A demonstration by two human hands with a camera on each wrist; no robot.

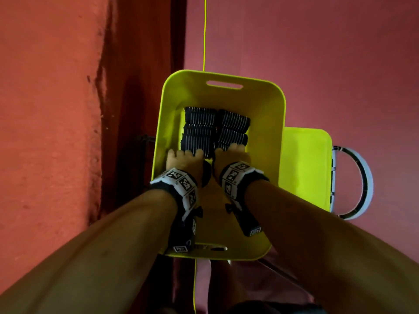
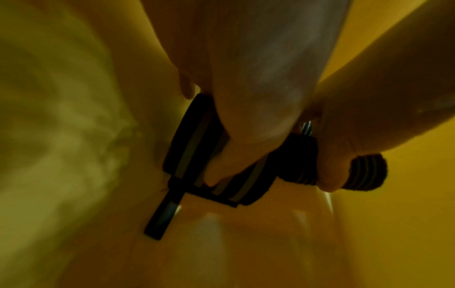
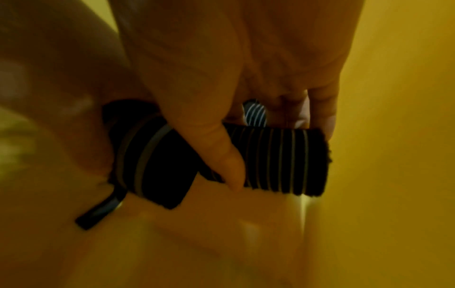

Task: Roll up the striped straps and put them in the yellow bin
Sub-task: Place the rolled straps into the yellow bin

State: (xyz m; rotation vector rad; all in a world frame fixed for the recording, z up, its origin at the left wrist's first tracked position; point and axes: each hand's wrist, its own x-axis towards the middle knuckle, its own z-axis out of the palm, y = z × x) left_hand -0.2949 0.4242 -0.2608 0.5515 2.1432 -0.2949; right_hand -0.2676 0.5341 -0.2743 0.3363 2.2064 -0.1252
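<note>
The head view is evenly lit, warped and soft at its edges. Both wrist views are dim, yellow-tinted, blurred, with faint glare.

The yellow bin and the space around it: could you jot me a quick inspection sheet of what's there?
Surface: reddish floor under the yellow bin.
Job's things: rolled striped straps in two rows inside the bin.
Clutter: yellow lid beside the bin; a white ring-shaped object past it.
Hands: left hand and right hand each grip a roll in the bin.
Cables: thin yellow cord beyond the bin.
Surroundings: red wall on the left.
</note>
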